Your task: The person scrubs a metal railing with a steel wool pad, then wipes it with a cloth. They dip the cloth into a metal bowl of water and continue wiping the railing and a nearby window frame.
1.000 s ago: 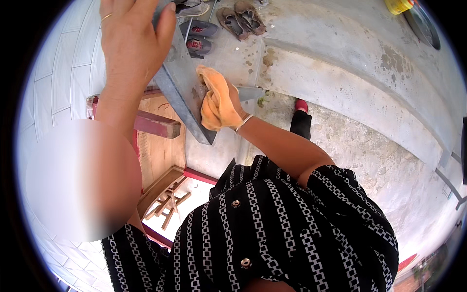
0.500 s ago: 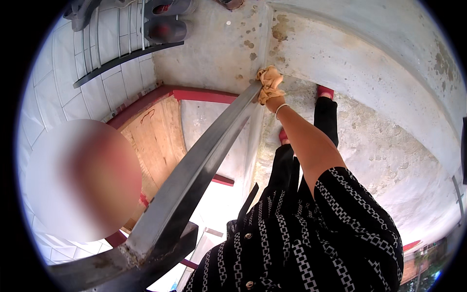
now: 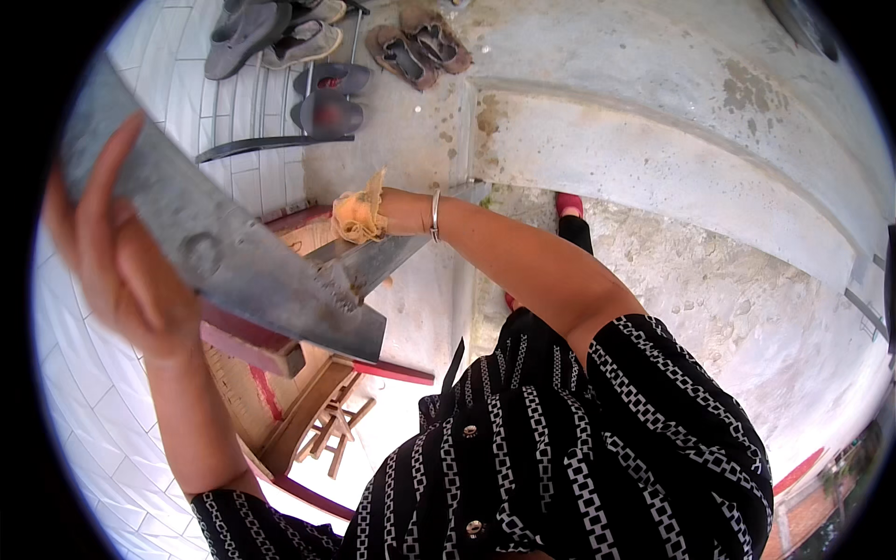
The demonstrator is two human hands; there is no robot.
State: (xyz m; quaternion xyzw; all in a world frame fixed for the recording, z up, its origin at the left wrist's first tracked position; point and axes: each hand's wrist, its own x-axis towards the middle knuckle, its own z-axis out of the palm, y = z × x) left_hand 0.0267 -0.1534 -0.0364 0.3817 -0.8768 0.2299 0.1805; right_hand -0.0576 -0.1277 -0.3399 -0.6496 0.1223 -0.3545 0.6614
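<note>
My left hand (image 3: 140, 280) grips the edge of a wide grey metal bar (image 3: 233, 243) at the left, its fingers partly over the flat face. A narrower metal bar (image 3: 392, 257) meets the wide one at a rough weld. In my right hand is a crumpled tan cloth (image 3: 359, 215), bunched over the fingers and hiding most of them. The cloth is at the narrower bar, close to the joint; whether it presses on the metal cannot be told. A silver bangle (image 3: 435, 215) circles my right wrist.
Sandals (image 3: 420, 51) lie on the concrete floor at the top, beside a rack of shoes (image 3: 247, 37). Below the bars are dark red trim (image 3: 392, 371) and a wooden stool (image 3: 336, 427). A low concrete ledge (image 3: 635, 154) runs along the far right.
My right hand has moved with the cloth along the narrower bar, leftward and nearer the joint. My left hand has come into view on the wide bar. The view has shifted.
</note>
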